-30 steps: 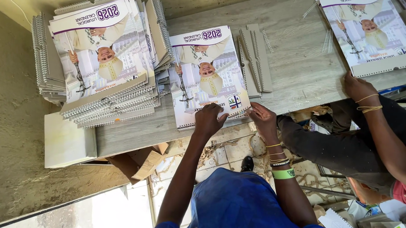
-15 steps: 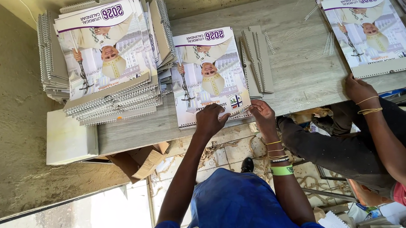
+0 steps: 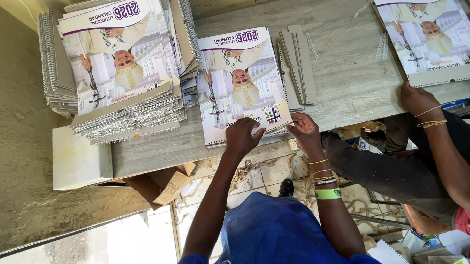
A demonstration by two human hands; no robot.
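Observation:
A printed wall calendar point(image 3: 242, 80) with a robed figure on its cover lies on the grey wooden table point(image 3: 341, 83), its lower edge at the table's near side. My left hand point(image 3: 242, 136) presses on that lower edge, fingers curled over it. My right hand point(image 3: 304, 130) grips the calendar's lower right corner; its wrist carries thin bangles and a green band. To the left sits a tall, slumping stack of spiral-bound calendars point(image 3: 117, 76).
Grey cardboard strips point(image 3: 297, 66) lie right of the calendar. Another person's hand point(image 3: 417, 99) holds a second calendar point(image 3: 431, 37) at the table's right end. A white box point(image 3: 80, 160) and brown cardboard scraps point(image 3: 163, 184) sit below the table's left edge.
Both hands stay on the calendar's lower edge. The view has shifted slightly; the calendar and stacks sit a little further right in frame.

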